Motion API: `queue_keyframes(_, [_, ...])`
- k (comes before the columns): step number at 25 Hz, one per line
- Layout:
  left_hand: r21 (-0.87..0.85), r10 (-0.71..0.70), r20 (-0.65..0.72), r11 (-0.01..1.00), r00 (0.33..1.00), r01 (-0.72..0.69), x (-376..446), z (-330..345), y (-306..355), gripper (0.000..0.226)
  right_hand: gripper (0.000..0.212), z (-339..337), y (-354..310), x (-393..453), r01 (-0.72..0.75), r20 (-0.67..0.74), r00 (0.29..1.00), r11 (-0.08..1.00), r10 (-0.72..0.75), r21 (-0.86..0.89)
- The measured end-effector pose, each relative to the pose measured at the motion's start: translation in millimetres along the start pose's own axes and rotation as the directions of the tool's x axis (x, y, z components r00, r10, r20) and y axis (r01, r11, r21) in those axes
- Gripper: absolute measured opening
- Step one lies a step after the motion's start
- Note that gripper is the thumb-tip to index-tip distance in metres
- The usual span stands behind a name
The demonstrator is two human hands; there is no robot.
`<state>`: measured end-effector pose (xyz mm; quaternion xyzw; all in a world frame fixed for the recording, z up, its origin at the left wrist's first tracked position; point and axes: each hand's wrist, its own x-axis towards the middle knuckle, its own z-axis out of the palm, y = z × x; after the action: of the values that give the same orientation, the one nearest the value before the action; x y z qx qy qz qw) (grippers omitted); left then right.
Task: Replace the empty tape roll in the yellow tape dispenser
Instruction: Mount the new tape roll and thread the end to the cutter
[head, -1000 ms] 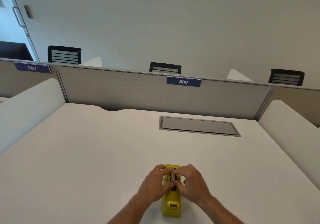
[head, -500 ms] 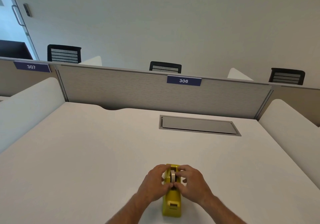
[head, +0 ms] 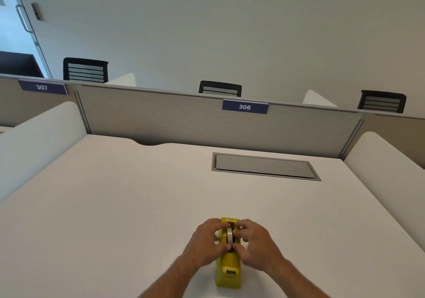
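Observation:
A yellow tape dispenser [head: 228, 267] stands on the white desk [head: 119, 205] near its front edge, cutter end toward me. A thin pale tape roll [head: 229, 235] stands on edge in its slot, partly raised above the body. My left hand [head: 207, 242] grips the dispenser's left side with its fingertips at the roll. My right hand [head: 255, 242] is on the right side, with fingers pinching the roll. The hub is hidden by my fingers.
A grey flush cable hatch [head: 264, 166] sits in the desk at the back right. A grey partition [head: 207, 123] labelled 306 closes the back, white side dividers [head: 386, 171] flank the desk. Black chair backs [head: 220, 88] show beyond.
The pale roll, hidden under my fingers a second ago, now shows between both hands in the slot. My fingers have shifted around it; the dispenser has stayed in place.

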<state>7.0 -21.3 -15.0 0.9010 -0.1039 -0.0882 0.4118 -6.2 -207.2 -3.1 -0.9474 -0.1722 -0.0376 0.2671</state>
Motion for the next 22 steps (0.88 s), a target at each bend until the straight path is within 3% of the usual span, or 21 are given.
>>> queue_keyframes(9, [-0.029,-0.011,0.022,1.000,1.000,0.011,0.1,-2.3,-1.3,0.063,0.020,1.2,-1.4,-3.3,-0.065,-0.035,0.997,0.988,0.071,0.140])
queue_keyframes(16, [-0.085,0.041,-0.008,0.996,0.999,-0.041,-2.1,-3.2,-1.3,0.065,0.049,0.7,-1.6,1.4,-0.049,-0.049,0.997,0.990,0.056,0.133])
queue_keyframes(22, [-0.123,-0.008,-0.001,0.992,1.000,0.008,-1.5,-2.1,-1.9,0.052,0.030,-0.6,-3.8,8.8,-0.052,-0.035,0.998,0.995,0.055,0.080])
